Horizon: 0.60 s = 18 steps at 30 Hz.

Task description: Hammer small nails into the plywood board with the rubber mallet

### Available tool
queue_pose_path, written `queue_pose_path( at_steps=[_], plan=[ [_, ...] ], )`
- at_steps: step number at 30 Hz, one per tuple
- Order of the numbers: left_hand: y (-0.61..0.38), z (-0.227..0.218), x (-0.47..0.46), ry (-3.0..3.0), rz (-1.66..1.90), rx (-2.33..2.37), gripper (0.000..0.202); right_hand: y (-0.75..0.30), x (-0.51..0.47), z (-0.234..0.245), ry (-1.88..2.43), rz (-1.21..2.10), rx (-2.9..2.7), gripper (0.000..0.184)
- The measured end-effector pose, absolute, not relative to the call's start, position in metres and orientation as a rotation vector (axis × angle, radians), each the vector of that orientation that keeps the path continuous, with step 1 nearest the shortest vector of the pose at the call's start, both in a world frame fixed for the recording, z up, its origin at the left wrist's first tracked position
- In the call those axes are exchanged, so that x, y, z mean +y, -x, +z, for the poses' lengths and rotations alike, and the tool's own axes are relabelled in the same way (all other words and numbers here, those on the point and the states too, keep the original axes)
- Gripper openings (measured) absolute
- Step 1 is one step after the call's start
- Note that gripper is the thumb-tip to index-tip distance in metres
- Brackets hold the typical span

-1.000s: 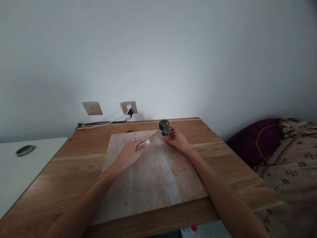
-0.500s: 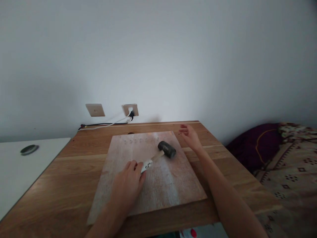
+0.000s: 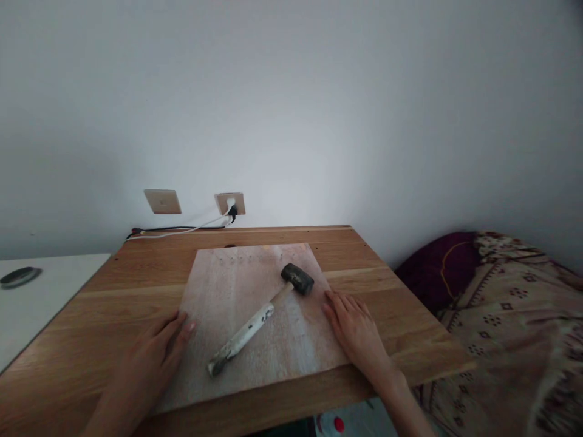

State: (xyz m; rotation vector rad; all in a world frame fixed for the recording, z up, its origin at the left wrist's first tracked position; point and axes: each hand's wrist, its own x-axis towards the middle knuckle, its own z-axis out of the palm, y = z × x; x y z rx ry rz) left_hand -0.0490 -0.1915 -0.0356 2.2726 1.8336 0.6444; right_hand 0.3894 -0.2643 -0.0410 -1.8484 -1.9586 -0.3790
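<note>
A mallet (image 3: 261,316) with a black head and a white-smeared wooden handle lies loose on a pale wooden board (image 3: 228,291). The board rests on a brown wooden table (image 3: 113,291). My left hand (image 3: 155,352) lies flat with fingers stretched, fingertips on the board's left edge. My right hand (image 3: 353,325) lies flat and open at the board's right edge. Neither hand touches the mallet, which sits between them.
Two wall sockets (image 3: 230,203) sit behind the table, with white and black cables (image 3: 177,230) running along the back edge. A white surface (image 3: 40,297) with a dark round lid (image 3: 18,276) lies to the left. A patterned bedspread (image 3: 510,315) and purple cushion (image 3: 437,267) lie to the right.
My left hand let go of the mallet handle and slid to the board's left edge. My right hand came down from the far corner to the board's right edge. The mallet now lies free.
</note>
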Motion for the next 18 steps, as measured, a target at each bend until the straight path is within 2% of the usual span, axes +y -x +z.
queue_pose_path(
  at_steps=[6,12,18],
  plan=[
    [-0.023,-0.02,-0.185,-2.344,0.402,1.586,0.063,-0.448,-0.267,-0.043,2.135,-0.348,-1.823,0.038],
    [-0.107,0.0,-0.195,-2.546,0.233,1.151,0.054,-0.543,-0.27,-0.051,2.274,-0.3,-1.596,0.041],
    [-0.141,-0.004,-0.203,-2.709,0.421,0.817,0.049,-0.583,-0.291,-0.055,2.221,-0.414,-1.561,0.042]
  ],
)
